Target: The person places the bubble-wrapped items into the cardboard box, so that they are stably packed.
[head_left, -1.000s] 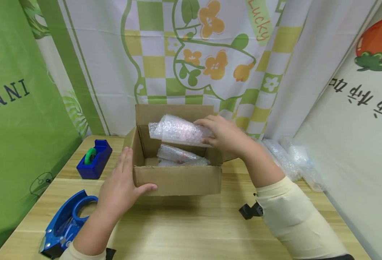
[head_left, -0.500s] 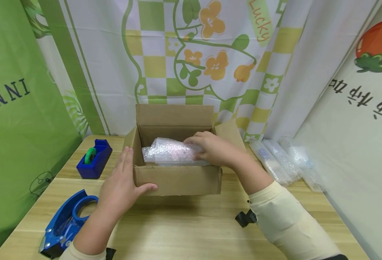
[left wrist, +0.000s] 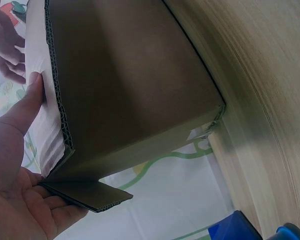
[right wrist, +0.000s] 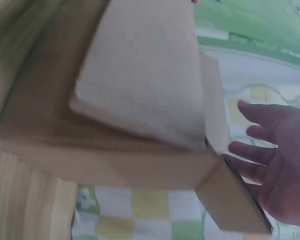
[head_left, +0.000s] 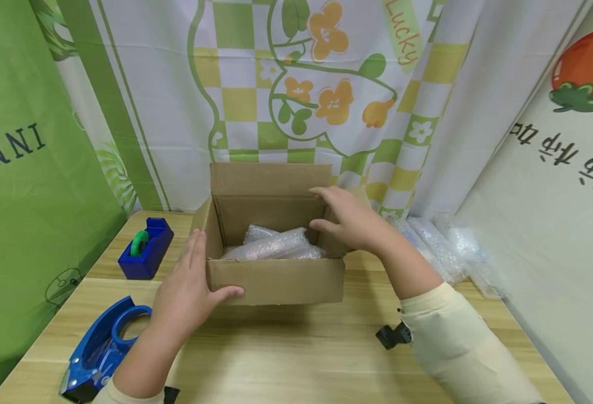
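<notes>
An uncovered cardboard box (head_left: 276,281) stands on the table with its flaps folded outward. Inside lie several bubble-wrapped packages (head_left: 271,244), one resting slantwise on top of the others; what the wrap contains is hidden. My left hand (head_left: 184,289) holds the front left corner of the box. In the left wrist view its thumb (left wrist: 27,102) lies on the front flap and its fingers sit against the side flap. Over the right side of the box hovers my right hand (head_left: 346,219), fingers spread and holding nothing. The right wrist view shows that hand (right wrist: 290,160) beyond a folded flap.
More bubble-wrapped packages (head_left: 445,249) lie at the table's back right. On the left are a blue tape dispenser (head_left: 142,255) with green tape and a blue hand-held tape gun (head_left: 99,348). A curtain (head_left: 256,73) hangs close behind the box.
My right hand lowered a bubble-wrapped package into the box, let go of it, and rose back to the right. The left hand has stayed at the box corner.
</notes>
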{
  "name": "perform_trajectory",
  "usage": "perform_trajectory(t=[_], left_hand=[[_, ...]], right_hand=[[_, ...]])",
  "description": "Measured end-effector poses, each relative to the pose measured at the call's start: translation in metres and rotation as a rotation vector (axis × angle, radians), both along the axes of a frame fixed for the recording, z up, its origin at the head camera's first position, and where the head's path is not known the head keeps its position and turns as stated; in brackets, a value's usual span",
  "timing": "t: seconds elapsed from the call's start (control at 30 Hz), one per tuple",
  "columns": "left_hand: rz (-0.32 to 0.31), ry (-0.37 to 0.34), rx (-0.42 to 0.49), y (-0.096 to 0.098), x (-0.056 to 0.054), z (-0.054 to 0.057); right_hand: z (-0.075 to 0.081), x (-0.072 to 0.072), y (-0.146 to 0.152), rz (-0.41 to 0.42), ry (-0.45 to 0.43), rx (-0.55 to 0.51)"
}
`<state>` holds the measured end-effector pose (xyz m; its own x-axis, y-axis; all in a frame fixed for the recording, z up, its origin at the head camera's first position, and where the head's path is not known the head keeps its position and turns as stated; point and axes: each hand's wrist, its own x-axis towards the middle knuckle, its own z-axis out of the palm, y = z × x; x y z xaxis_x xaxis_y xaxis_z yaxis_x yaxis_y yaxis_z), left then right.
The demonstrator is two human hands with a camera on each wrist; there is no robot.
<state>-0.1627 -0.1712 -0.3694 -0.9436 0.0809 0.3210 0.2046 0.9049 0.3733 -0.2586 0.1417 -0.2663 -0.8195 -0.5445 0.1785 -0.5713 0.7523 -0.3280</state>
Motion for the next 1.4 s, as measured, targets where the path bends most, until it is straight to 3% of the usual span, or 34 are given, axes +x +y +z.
perform_trajectory(t=[0.1, 0.27, 0.5, 0.63, 0.87, 1.1, 1.4], left_hand=[[0.000, -0.001, 0.000, 0.000, 0.000, 0.000], [0.002, -0.002, 0.000, 0.001, 0.001, 0.000], [0.011, -0.011, -0.001, 0.000, 0.001, 0.000], [0.014, -0.018, -0.002, 0.000, 0.002, 0.001], [0.009, -0.019, -0.008, 0.000, 0.001, 0.000], [0.012, -0.025, -0.006, 0.000, 0.001, 0.000], [0.010, -0.020, -0.005, 0.000, 0.000, 0.000]], right_hand=[[0.008, -0.002, 0.018, -0.089, 0.061, -0.065], [0.018, -0.006, 0.054, -0.238, 0.088, -0.158], [0.015, -0.015, 0.107, -0.427, 0.063, -0.113], [-0.002, -0.023, 0.132, -0.501, -0.018, -0.066], [-0.044, -0.034, 0.171, -0.615, -0.177, 0.045], [-0.082, -0.037, 0.197, -0.650, -0.291, 0.104], [-0.114, -0.037, 0.212, -0.657, -0.445, 0.188]])
